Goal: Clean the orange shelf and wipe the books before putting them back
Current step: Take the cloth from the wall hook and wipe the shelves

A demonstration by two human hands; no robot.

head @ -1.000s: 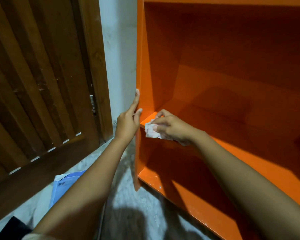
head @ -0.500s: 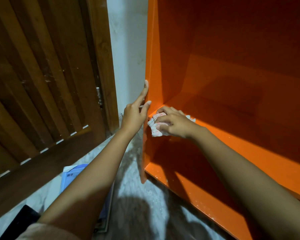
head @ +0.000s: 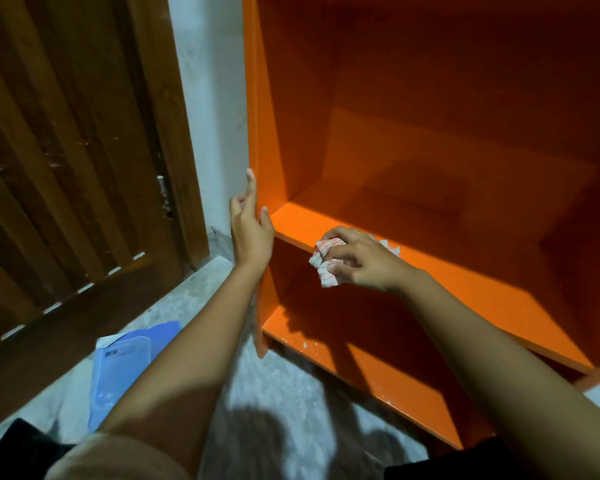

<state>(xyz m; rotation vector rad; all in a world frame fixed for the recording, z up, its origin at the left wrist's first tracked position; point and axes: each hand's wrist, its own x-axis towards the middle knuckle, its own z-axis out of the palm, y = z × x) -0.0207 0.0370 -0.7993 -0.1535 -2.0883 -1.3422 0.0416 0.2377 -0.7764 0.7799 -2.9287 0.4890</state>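
The orange shelf [head: 430, 133] fills the right of the view, its compartments holding no books. My right hand [head: 361, 259] grips a crumpled white cloth with red stripes [head: 323, 263] on the front edge of the middle board [head: 482, 289]. My left hand [head: 252, 225] rests with straight fingers against the front edge of the shelf's left side panel [head: 260, 133], thumb on the inner face. A blue book or folder [head: 122, 365] lies on the floor to the left, partly hidden by my left forearm.
A brown slatted wooden door [head: 66, 168] stands at the left, with a strip of pale wall [head: 212, 98] between it and the shelf. The floor [head: 274, 393] is grey and speckled. White specks lie on the bottom board [head: 326, 344].
My right hand has slid the cloth to the right along the middle board's front edge, away from the left corner. My left hand stays on the side panel.
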